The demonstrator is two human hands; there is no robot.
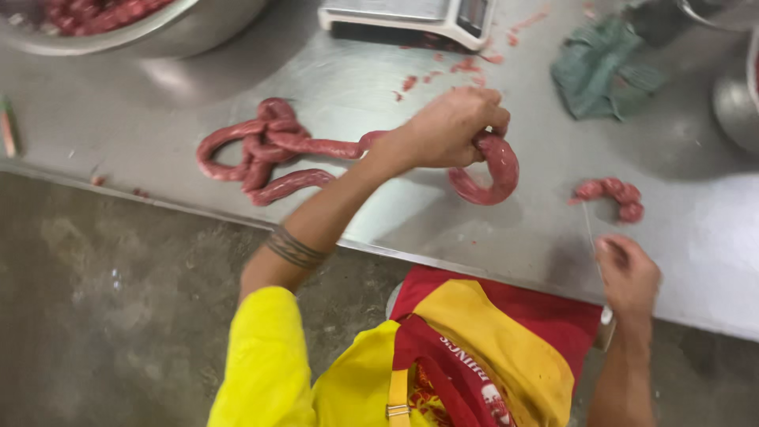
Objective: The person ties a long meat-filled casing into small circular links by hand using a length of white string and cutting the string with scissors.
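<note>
Fingers of the left hand (452, 126) are curled shut around the top of a curved red sausage link (489, 175), which hooks down and round to the right of the fist, just above the middle of the frame. From that fist the sausage rope (265, 150) runs leftward across the steel table (443, 229) and ends in a loose tangle of loops at centre left. The right hand (628, 273), at lower right over the table's near edge, is closed with thumb and fingers pinched on a thin pale string (589, 229); the string rises toward a small separate sausage piece (610, 194) lying on the table just above that hand, though whether it touches the piece cannot be told. Scraps of red meat (443, 71) dot the table above the left hand. A white scale (411, 20) sits at top centre, a crumpled green cloth (605, 67) at upper right, and a steel bowl (158, 32) of red meat at upper left. A yellow and red apron (490, 356) with white lettering fills the bottom centre, and a dark banded bracelet (294, 249) circles the left forearm.
</note>
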